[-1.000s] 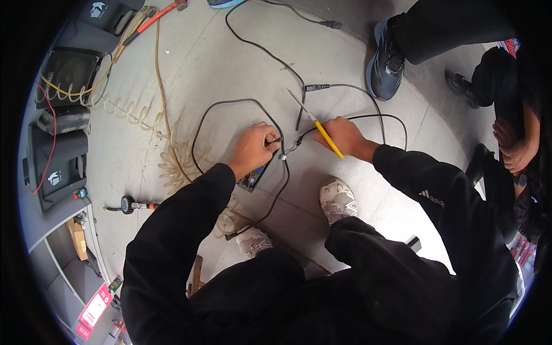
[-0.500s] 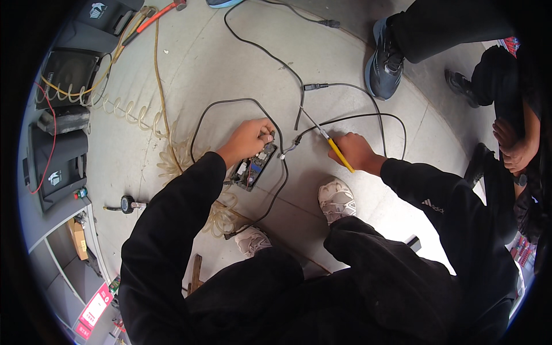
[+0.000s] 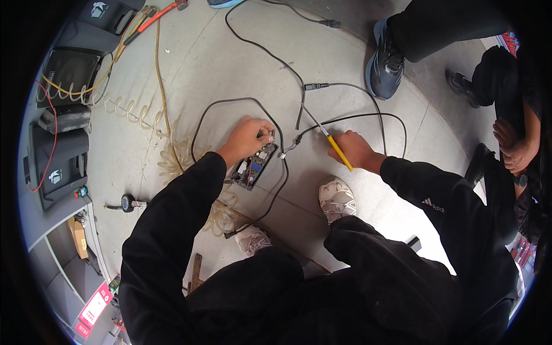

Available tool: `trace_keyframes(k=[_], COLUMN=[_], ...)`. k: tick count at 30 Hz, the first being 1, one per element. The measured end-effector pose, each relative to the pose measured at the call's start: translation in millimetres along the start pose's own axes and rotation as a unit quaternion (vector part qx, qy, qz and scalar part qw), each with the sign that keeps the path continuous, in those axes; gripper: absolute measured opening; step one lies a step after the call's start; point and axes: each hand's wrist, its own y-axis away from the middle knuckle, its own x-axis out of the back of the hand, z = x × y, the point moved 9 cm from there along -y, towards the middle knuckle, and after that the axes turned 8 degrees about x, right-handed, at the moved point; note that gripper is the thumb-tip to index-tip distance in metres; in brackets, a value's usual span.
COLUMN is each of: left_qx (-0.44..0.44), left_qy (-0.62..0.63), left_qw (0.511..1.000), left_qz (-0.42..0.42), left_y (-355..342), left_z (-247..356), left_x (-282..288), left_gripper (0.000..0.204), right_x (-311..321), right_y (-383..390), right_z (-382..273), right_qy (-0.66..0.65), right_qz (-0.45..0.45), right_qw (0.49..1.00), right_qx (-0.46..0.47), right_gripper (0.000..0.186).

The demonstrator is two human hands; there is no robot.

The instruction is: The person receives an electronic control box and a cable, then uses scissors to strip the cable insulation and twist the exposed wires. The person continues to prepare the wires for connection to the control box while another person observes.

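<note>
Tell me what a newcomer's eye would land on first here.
Probably the bright yellow-handled tool in the right hand, near the middle of the view against the grey floor. Next might come the circuit board just left of centre, with the left hand at its far end. The red hammer also stands out at the upper left.

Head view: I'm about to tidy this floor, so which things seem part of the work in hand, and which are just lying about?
In hand:
- circuit board, left hand at its upper end
- yellow-handled tool, in the right hand

Apparently lying about:
- hammer
- round gauge
- coiled clear hose

Cables' role: cannot tell.
</note>
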Motion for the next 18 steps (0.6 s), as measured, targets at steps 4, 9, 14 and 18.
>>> trace_keyframes(k=[4, 9, 14, 18], left_qx=[-0.023, -0.039, -0.081, -0.086], left_qy=[-0.045, -0.071, -0.093, -0.101], left_qw=[0.999, 0.997, 0.992, 0.989], left_qz=[0.002, -0.013, 0.027, 0.068], left_y=[3, 9, 18, 21], left_z=[-7, -8, 3, 9], left_x=[-3, -9, -7, -8], left_gripper=[0.029, 0.03, 0.029, 0.024], right_x=[-3, 7, 18, 15], right_y=[0, 10, 49, 65], right_z=[-6, -9, 16, 10], right_qy=[-0.02, 0.068, 0.131, 0.166], right_qz=[-0.013, 0.016, 0.029, -0.023], right_qw=[1.0, 0.996, 0.984, 0.984], right_qx=[-0.003, -0.048, -0.114, -0.062], right_gripper=[0.033, 0.035, 0.038, 0.033])
